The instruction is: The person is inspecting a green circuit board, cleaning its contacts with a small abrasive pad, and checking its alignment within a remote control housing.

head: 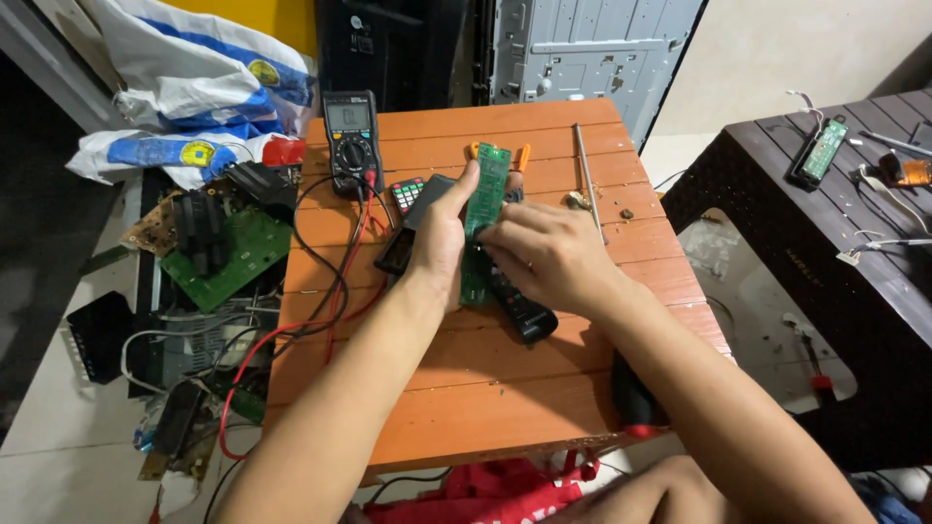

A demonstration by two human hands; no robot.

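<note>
My left hand (442, 238) grips a long narrow green circuit board (485, 194) by its left edge, thumb up along it, over the orange wooden table (466, 388). My right hand (544, 252) pinches the same board from the right near its middle. Under my hands lie a black remote control shell (524, 312) and another dark remote part (396, 250). A small keypad with red and green buttons (407, 192) lies just left of the board.
A black multimeter (350, 141) with red and black leads (320, 311) stands at the table's far left. A thin metal rod (586, 175) lies far right. Circuit boards (228, 257) and cables litter the floor left. A dark plastic table (825, 223) with another green board (823, 150) stands right.
</note>
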